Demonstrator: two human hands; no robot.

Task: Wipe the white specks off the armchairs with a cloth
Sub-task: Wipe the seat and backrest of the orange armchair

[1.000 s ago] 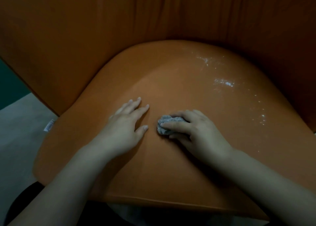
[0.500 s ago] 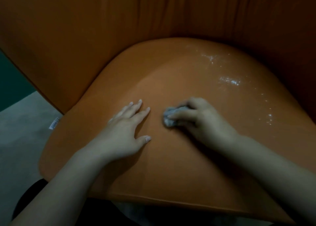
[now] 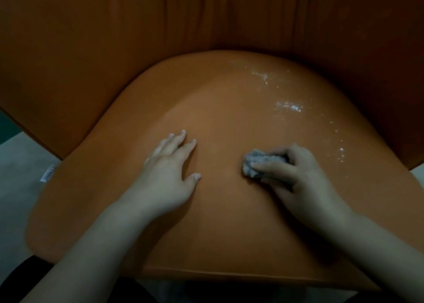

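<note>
on seat cushion [image 3: 229, 211]: crumpled grey cloth [image 3: 254, 162] (balled)

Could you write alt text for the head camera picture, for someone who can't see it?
A right hand grips a crumpled grey cloth on an orange armchair seat; white specks lie beyond it. The left hand rests flat beside it.
</note>
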